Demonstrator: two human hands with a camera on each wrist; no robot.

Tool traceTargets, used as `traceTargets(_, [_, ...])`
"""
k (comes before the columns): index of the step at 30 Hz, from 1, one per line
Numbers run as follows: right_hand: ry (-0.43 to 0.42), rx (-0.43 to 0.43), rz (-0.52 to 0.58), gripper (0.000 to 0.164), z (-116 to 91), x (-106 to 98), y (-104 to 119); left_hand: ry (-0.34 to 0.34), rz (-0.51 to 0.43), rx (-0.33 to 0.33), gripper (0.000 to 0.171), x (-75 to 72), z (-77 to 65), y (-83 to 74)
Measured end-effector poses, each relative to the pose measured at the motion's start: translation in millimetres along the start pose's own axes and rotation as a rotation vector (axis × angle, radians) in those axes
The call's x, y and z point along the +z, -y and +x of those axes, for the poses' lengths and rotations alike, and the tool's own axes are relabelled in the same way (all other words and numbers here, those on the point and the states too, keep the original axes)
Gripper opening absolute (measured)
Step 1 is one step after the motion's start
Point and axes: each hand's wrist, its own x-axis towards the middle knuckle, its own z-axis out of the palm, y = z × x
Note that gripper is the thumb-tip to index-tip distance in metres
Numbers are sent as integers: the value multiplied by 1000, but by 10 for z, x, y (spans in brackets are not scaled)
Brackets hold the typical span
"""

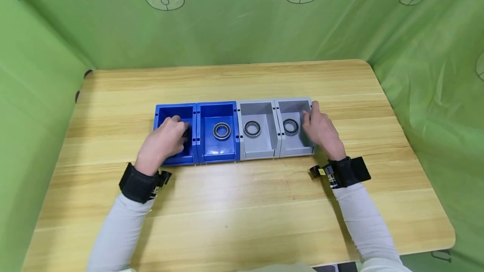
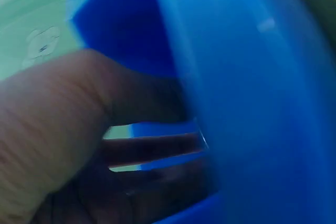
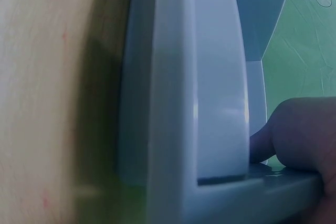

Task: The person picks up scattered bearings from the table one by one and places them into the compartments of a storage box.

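My left hand (image 1: pixel 164 141) reaches down into the leftmost blue bin (image 1: pixel 175 108). Its thumb and fingers pinch a bearing, mostly hidden by the hand; a dark edge shows at the fingertips in the head view and a thin shiny rim in the left wrist view. My right hand (image 1: pixel 321 128) grips the outer side wall of the rightmost grey bin (image 1: pixel 293 152), thumb inside and fingers outside. In that bin a ball bearing (image 1: pixel 290 126) lies flat, left of the thumb.
Between those two stand another blue bin (image 1: pixel 219 150) holding a bearing (image 1: pixel 222 131) and another grey bin (image 1: pixel 261 148) holding a bearing (image 1: pixel 252 129). All the bins stand side by side on a wooden table (image 1: pixel 242 205). Green curtain (image 1: pixel 242 24) surrounds the table's back and sides.
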Motion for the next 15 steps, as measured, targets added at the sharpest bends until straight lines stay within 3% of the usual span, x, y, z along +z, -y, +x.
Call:
traceTargets(4, [-6,2,5,43,-15,-25,-6,29,7,-41,19,56,43,-27])
traceTargets(15, [-11,6,18,43,-63,-7,-14,17,15,-64,19,60,-11,-82])
